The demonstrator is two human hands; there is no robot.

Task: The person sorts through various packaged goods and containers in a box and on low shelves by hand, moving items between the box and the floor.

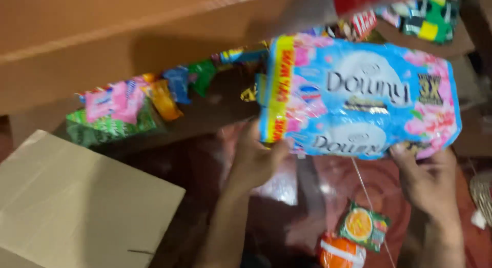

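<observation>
Both hands are holding up the blue-and-pink sachet pack [359, 96] level. Left hand [256, 158] is pinching the yellow-edged end, right hand [428, 181] is supporting the far corner from below, likely stopping sag. Orange sachets [353, 234] are lying on the floor beneath.

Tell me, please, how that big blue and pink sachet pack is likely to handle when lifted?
The sachet pack probably flexes: both hands, left hand and right hand, support its ends. Its glossy film looks slippery. Likely light for its size.
</observation>
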